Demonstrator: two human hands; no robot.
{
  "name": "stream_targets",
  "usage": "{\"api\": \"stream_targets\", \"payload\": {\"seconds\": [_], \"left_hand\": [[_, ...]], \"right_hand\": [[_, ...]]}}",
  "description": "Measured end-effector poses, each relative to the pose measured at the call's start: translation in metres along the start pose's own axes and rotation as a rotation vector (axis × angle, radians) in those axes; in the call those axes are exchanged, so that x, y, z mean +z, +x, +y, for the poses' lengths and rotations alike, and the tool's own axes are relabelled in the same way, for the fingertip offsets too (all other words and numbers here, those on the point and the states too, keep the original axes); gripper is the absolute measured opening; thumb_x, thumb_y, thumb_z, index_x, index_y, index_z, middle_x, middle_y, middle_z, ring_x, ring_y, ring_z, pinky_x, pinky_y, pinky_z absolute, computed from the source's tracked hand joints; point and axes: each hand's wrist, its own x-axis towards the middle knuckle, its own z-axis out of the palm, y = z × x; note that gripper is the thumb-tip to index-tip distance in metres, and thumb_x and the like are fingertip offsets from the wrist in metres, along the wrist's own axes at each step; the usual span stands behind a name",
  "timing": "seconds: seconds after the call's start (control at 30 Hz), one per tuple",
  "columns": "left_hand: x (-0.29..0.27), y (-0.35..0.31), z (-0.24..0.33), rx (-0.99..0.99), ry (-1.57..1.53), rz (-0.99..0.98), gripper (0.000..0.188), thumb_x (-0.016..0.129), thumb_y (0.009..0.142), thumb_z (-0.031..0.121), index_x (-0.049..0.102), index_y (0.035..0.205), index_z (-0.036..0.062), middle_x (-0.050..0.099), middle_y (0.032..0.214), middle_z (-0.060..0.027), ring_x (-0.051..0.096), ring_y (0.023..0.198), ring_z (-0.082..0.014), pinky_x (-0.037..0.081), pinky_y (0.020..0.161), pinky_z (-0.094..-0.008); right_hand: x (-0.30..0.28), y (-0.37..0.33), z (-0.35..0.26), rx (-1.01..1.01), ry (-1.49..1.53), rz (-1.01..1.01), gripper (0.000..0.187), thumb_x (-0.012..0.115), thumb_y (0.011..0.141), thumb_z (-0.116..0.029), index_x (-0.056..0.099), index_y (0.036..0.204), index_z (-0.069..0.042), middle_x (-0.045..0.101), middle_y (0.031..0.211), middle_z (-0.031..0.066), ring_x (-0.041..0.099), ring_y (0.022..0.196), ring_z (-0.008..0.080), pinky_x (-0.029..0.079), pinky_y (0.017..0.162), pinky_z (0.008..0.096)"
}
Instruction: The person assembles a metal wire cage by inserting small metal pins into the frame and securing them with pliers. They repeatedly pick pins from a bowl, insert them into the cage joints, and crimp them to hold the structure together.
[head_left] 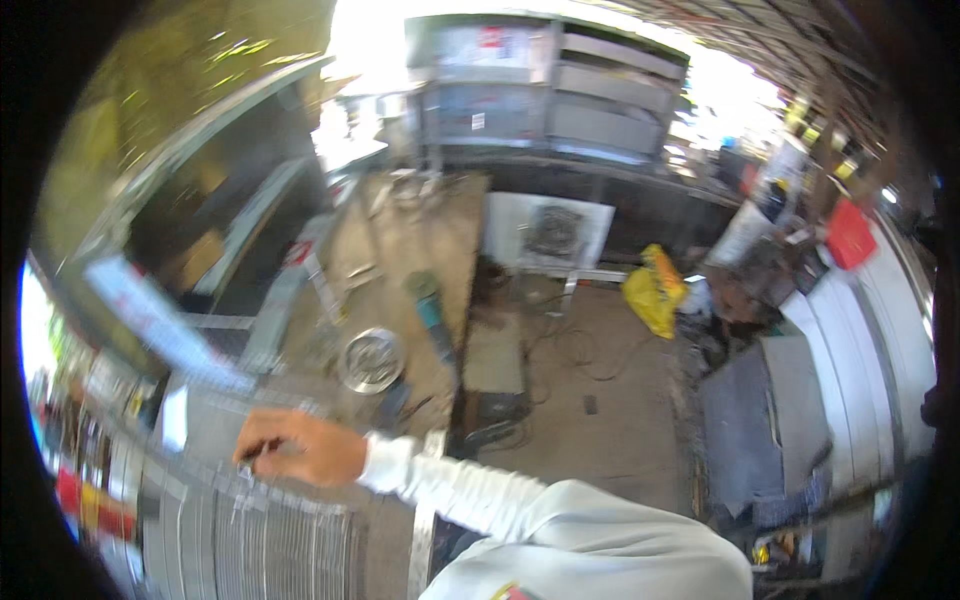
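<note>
My right hand (305, 447), in a white sleeve, reaches leftward across the lower part of the head view. Its fingers are curled, with thumb and fingertips close together; whatever they may pinch is too small and blurred to name. Right below the hand lie ribbed grey metal strips (270, 540), side by side. Just beyond it, a round metal dish (371, 360) of small parts sits on the brown tabletop (400, 240). A teal angle grinder (432, 318) lies to the right of the dish. My left hand is out of view.
A metal-framed cabinet (180, 325) stands at the left. Another grey cabinet (550, 90) is at the back. On the floor to the right are a cable (600, 375) and a yellow bag (655, 290). Grey sheets (765, 425) lean at the far right.
</note>
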Motion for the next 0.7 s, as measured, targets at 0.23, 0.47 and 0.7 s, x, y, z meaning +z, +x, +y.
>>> {"api": "stream_targets", "payload": {"seconds": [0.23,0.47,0.7], "left_hand": [[0.041,0.020,-0.036,-0.188,-0.376,0.103,0.015,0.070,0.095,0.007,0.077,0.106,0.0007,0.073,0.107,-0.0125,0.068,0.103,-0.0231,0.049,0.095,-0.0341],[0.036,0.022,-0.046,-0.234,-0.493,0.058,0.014,0.071,0.095,0.010,0.076,0.102,-0.0010,0.074,0.102,-0.0105,0.070,0.098,-0.0217,0.051,0.092,-0.0327],[0.043,0.013,-0.045,-0.246,-0.448,-0.002,0.016,0.075,0.092,0.013,0.076,0.104,0.0018,0.074,0.100,-0.0099,0.071,0.096,-0.0238,0.053,0.088,-0.0346]], "right_hand": [[0.030,0.042,-0.093,-0.100,-0.351,-0.120,0.024,0.071,0.095,-0.007,0.075,0.119,-0.005,0.071,0.111,0.0096,0.067,0.102,0.0213,0.052,0.090,0.0336],[0.057,0.091,-0.088,-0.391,-0.705,-0.117,0.021,0.071,0.089,0.003,0.072,0.110,-0.001,0.069,0.111,0.0096,0.066,0.101,0.0232,0.053,0.091,0.0339],[0.049,0.107,-0.058,-0.374,-0.767,-0.240,0.017,0.074,0.085,-0.005,0.073,0.102,-0.006,0.071,0.104,0.0093,0.065,0.103,0.0304,0.052,0.093,0.0405]]}}
